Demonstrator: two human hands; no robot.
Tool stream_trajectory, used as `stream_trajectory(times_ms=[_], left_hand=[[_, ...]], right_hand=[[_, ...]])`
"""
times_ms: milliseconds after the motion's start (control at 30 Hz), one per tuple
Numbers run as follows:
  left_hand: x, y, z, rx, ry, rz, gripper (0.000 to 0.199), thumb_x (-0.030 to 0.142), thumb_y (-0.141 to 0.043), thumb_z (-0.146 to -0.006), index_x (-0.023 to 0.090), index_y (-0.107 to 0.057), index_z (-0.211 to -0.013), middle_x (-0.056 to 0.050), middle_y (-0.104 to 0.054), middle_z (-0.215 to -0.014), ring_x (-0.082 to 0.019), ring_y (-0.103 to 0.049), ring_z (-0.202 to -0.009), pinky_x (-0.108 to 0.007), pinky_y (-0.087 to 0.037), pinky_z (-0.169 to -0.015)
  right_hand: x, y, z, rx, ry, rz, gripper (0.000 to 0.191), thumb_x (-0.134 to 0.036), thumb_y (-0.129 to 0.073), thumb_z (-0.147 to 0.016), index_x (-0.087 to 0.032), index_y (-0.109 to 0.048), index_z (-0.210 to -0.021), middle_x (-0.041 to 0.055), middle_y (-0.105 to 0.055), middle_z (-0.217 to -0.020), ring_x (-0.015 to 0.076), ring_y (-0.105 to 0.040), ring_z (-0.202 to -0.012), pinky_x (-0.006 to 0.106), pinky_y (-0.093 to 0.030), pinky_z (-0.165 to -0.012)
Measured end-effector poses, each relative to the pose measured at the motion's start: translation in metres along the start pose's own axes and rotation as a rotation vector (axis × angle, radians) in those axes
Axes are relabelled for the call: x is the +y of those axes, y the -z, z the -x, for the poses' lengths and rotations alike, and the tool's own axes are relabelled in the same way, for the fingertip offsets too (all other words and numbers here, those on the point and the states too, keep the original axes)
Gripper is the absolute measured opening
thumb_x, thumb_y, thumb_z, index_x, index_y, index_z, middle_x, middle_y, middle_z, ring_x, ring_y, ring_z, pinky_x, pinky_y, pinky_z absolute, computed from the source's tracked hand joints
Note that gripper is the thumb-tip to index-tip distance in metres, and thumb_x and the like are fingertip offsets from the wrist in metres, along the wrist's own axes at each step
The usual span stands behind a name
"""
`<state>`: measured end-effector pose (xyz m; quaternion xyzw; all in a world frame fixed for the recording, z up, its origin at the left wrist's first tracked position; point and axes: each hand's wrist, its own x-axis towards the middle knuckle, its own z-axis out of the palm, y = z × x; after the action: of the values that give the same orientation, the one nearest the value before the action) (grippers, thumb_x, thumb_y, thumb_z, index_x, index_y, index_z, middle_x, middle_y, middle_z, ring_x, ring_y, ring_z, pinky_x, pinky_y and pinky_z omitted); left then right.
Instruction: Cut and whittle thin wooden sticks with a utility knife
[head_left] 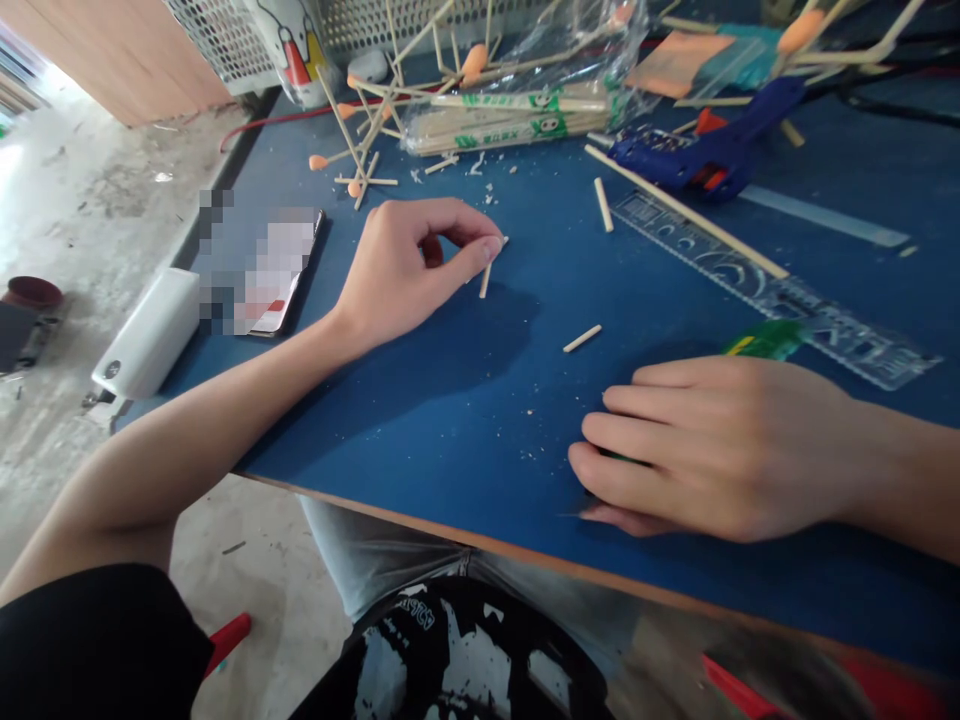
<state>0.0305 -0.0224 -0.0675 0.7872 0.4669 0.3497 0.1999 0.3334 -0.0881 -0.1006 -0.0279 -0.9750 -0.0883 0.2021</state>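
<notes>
Between the thumb and index finger of my left hand [427, 262] is a short wooden stick [486, 276], pinched near its upper end, above the blue table [450, 410]. My right hand [720, 445] lies lower right, back up, with its fingers wrapped round a green tool [772, 341]; a thin blade tip sticks out near the thumb, and most of the tool is hidden. Another short stick piece [583, 338] lies between my hands. A longer stick [686, 212] rests across a clear ruler [750, 280] beyond my right hand.
A blue glue gun [705, 150] lies at the back right, near a glue stick [825, 215]. Bagged sticks [525, 118] and a stick structure with orange pieces [367, 130] stand at the back. A phone [281, 270] and a white device [150, 335] are at the left.
</notes>
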Motion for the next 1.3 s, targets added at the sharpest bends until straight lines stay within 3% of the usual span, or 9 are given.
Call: stream_trajectory(times_ms=[100, 233, 467, 567, 700, 833, 1000, 1133, 1300], left_hand=[[-0.007, 0.000, -0.004, -0.011, 0.024, -0.066, 0.017, 0.038, -0.075, -0.104, 0.029, -0.090, -0.100, 0.000, -0.086, -0.092, -0.015, -0.058, -0.066, -0.033, -0.053, -0.067], [-0.014, 0.001, -0.005, -0.021, 0.034, -0.183, 0.024, 0.047, -0.072, -0.108, 0.032, -0.090, -0.112, -0.001, -0.087, -0.101, -0.017, -0.064, -0.074, -0.034, -0.057, -0.073], [-0.012, 0.002, -0.003, 0.071, -0.023, -0.317, 0.029, 0.045, -0.064, -0.115, 0.036, -0.088, -0.127, -0.004, -0.083, -0.122, -0.016, -0.067, -0.076, -0.037, -0.060, -0.077], [-0.013, 0.001, -0.001, -0.017, -0.083, -0.345, 0.026, 0.042, -0.066, -0.114, 0.033, -0.087, -0.127, -0.005, -0.083, -0.128, -0.021, -0.074, -0.094, -0.039, -0.063, -0.092], [-0.015, -0.004, 0.002, -0.133, -0.317, -0.346, 0.030, 0.039, -0.072, -0.111, 0.027, -0.083, -0.136, -0.011, -0.079, -0.145, -0.031, -0.073, -0.133, -0.054, -0.056, -0.122], [-0.002, -0.010, 0.012, -0.302, -0.523, -0.285, 0.028, 0.036, -0.071, -0.113, 0.032, -0.082, -0.138, -0.009, -0.078, -0.155, -0.032, -0.069, -0.148, -0.056, -0.050, -0.128], [0.015, -0.016, 0.024, -0.467, -0.606, -0.257, 0.044, 0.040, -0.065, -0.118, 0.028, -0.071, -0.160, -0.010, -0.070, -0.169, -0.033, -0.061, -0.162, -0.054, -0.047, -0.133], [0.015, -0.013, 0.023, -0.491, -0.634, -0.263, 0.036, 0.038, -0.062, -0.120, 0.030, -0.078, -0.151, -0.005, -0.078, -0.159, -0.032, -0.061, -0.163, -0.055, -0.042, -0.135], [0.018, -0.007, 0.021, -0.437, -0.670, -0.301, 0.035, 0.031, -0.052, -0.123, 0.037, -0.086, -0.129, 0.004, -0.091, -0.130, -0.020, -0.078, -0.133, -0.043, -0.050, -0.117]], right_hand=[[0.002, 0.000, -0.001, 0.046, -0.011, -0.007, 0.034, -0.041, -0.049, -0.122, -0.027, -0.067, -0.096, -0.0020, -0.061, -0.078, 0.0188, -0.051, -0.072, 0.040, -0.037, -0.065], [0.006, 0.008, -0.009, -0.005, 0.024, -0.023, 0.032, -0.039, -0.055, -0.121, -0.025, -0.068, -0.096, -0.0039, -0.060, -0.075, 0.0164, -0.053, -0.069, 0.036, -0.039, -0.062], [0.008, 0.011, -0.014, 0.003, 0.022, -0.014, 0.036, -0.037, -0.050, -0.122, -0.025, -0.067, -0.093, -0.0048, -0.060, -0.073, 0.0161, -0.057, -0.066, 0.034, -0.042, -0.061], [0.008, 0.011, -0.013, 0.008, 0.016, -0.014, 0.036, -0.037, -0.050, -0.122, -0.025, -0.066, -0.092, -0.0049, -0.059, -0.073, 0.0166, -0.056, -0.065, 0.035, -0.041, -0.061], [0.006, 0.009, -0.012, 0.016, 0.010, -0.019, 0.035, -0.038, -0.052, -0.122, -0.025, -0.067, -0.092, -0.0046, -0.059, -0.073, 0.0167, -0.054, -0.065, 0.036, -0.038, -0.062], [0.003, 0.002, -0.008, 0.050, -0.012, -0.008, 0.034, -0.038, -0.052, -0.121, -0.025, -0.066, -0.092, -0.0040, -0.057, -0.073, 0.0181, -0.051, -0.067, 0.037, -0.036, -0.064], [0.001, -0.003, -0.004, 0.040, -0.022, 0.003, 0.031, -0.039, -0.053, -0.120, -0.026, -0.065, -0.094, -0.0037, -0.058, -0.074, 0.0195, -0.049, -0.069, 0.038, -0.036, -0.067], [0.003, -0.001, -0.004, 0.031, -0.016, -0.004, 0.030, -0.039, -0.050, -0.121, -0.026, -0.062, -0.097, -0.0040, -0.058, -0.075, 0.0198, -0.051, -0.070, 0.038, -0.036, -0.068], [0.003, 0.000, -0.004, 0.022, -0.006, 0.000, 0.031, -0.038, -0.047, -0.122, -0.026, -0.061, -0.098, -0.0035, -0.058, -0.077, 0.0195, -0.052, -0.072, 0.038, -0.038, -0.070]])
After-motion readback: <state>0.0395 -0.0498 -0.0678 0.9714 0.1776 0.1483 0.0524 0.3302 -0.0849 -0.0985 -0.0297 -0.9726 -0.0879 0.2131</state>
